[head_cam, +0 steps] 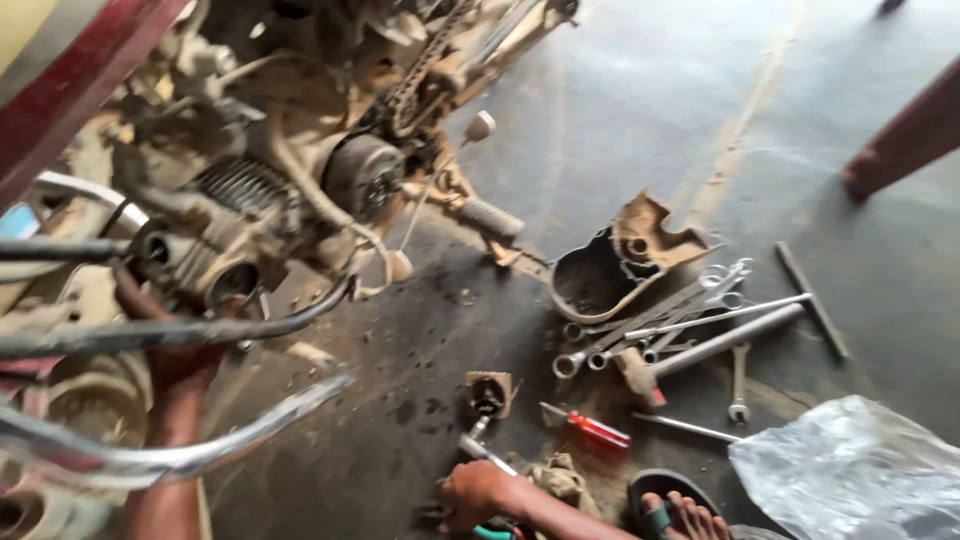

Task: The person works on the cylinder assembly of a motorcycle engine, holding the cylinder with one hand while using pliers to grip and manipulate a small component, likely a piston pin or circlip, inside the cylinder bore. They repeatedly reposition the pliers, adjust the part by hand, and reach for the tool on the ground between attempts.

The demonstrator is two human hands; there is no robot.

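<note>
A: Item one, the motorcycle engine (250, 215). It sits upper left, still in the frame, finned cylinder and round side casing caked in dust and grease. By the look of it heavy, rigid and slick; I'd judge the only sound hold is on the bare metal bosses, not the fins.

B: And the hands?

A: Left hand (165, 335) is up under the cylinder, among the chrome pipes (150, 460); the fingers are hidden, so I cannot tell whether it clasps anything. Right hand (478, 492) is low on the floor, closed round a tool with a green grip (490, 532), a steel shaft (478, 447) running up beside it.

B: Round about?

A: Small brown part (488, 392) just beyond that shaft. Red-handled screwdriver (595, 430) near it. Further right, a heap of spanners (670, 325) and a long T-bar wrench (810, 300), touching one another. Behind them a removed engine cover (615, 265), hollow side up, light-looking but sharp-edged. Crumpled clear plastic bag (850, 465) at lower right, sandalled foot (675, 515) beside it. Dark oil-stained concrete floor (620, 110).
</note>
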